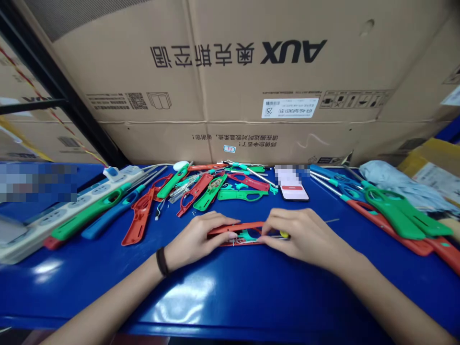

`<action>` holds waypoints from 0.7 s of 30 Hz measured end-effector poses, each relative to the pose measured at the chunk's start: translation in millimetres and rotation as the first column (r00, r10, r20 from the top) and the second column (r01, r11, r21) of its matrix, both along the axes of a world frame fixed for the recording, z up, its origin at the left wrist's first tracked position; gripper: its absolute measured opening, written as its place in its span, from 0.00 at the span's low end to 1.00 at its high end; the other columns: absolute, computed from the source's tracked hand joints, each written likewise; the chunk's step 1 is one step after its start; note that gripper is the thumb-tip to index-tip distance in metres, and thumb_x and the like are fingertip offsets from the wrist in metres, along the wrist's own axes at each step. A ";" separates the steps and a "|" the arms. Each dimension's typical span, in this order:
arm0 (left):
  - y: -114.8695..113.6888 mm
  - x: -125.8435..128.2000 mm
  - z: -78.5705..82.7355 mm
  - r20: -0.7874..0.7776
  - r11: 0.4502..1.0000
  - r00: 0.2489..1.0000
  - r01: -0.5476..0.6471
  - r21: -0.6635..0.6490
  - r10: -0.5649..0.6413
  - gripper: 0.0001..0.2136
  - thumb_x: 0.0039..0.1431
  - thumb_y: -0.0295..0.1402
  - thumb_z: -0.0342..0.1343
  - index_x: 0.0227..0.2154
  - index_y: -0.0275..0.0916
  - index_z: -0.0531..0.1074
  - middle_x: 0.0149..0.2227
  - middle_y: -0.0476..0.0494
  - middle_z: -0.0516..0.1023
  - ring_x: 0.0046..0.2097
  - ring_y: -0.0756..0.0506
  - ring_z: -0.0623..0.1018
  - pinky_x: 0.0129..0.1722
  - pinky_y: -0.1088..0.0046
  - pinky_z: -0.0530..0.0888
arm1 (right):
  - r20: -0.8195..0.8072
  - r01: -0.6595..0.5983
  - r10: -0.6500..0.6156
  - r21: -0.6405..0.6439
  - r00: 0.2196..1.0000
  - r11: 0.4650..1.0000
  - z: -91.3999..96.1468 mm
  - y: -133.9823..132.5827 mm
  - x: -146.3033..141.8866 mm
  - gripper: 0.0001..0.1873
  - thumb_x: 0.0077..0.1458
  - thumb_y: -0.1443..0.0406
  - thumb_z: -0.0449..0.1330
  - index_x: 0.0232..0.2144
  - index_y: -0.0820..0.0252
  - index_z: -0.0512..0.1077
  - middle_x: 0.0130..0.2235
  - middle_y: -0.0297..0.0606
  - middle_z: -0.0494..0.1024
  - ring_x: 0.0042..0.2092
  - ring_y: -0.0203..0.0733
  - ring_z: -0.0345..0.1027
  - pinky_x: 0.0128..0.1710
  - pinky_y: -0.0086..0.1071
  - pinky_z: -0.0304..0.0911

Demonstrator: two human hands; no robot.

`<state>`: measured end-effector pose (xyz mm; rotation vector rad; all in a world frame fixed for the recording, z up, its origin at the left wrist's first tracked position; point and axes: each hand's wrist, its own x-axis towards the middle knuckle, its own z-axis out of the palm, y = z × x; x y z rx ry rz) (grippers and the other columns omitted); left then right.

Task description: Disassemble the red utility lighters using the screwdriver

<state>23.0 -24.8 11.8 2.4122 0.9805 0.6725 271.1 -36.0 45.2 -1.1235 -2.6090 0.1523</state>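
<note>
A red gas lighter lies across the space between my hands, its casing parted so that teal and wire-like inner parts show. My left hand is closed on its left end, thumb below and fingers above. At the other end, my right hand pinches the casing between thumb and fingers. A small yellow piece with a thin metal rod shows under the right palm; whether that hand grips it too is hidden. Beyond the hands lie a green casing half and a red casing half.
A phone lies behind my right hand. On the left, lighters rest along a white power strip; more lighters are piled at right beside a pale blue plastic bag. A large cardboard box walls off the blue table's back.
</note>
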 end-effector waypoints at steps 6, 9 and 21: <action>-3.4 1.3 -8.5 0.008 0.998 0.999 -0.053 0.043 0.053 0.13 0.62 0.30 0.51 0.49 0.42 0.68 0.44 0.45 0.74 0.45 0.48 0.73 0.45 0.72 0.70 | 0.072 0.005 0.000 -0.069 0.997 0.998 -11.9 -2.4 -0.7 0.07 0.57 0.63 0.57 0.38 0.52 0.74 0.33 0.30 0.75 0.30 0.35 0.69 0.27 0.29 0.54; -4.7 1.7 -9.7 -0.026 0.996 0.998 -0.053 0.076 0.055 0.13 0.62 0.28 0.49 0.49 0.41 0.68 0.43 0.44 0.73 0.44 0.47 0.73 0.44 0.72 0.71 | 0.062 -0.009 0.015 -0.097 0.998 0.995 -16.3 -1.7 -1.9 0.07 0.59 0.64 0.55 0.37 0.51 0.74 0.34 0.30 0.73 0.30 0.35 0.69 0.26 0.29 0.54; -4.3 3.4 -8.4 -0.052 0.991 0.995 -0.077 0.109 0.083 0.11 0.63 0.30 0.48 0.46 0.40 0.69 0.41 0.43 0.72 0.41 0.46 0.72 0.41 0.69 0.72 | 0.007 -0.028 0.029 -0.125 1.000 0.992 -16.8 -2.1 -3.3 0.10 0.61 0.65 0.50 0.35 0.56 0.71 0.34 0.32 0.74 0.31 0.34 0.69 0.28 0.29 0.57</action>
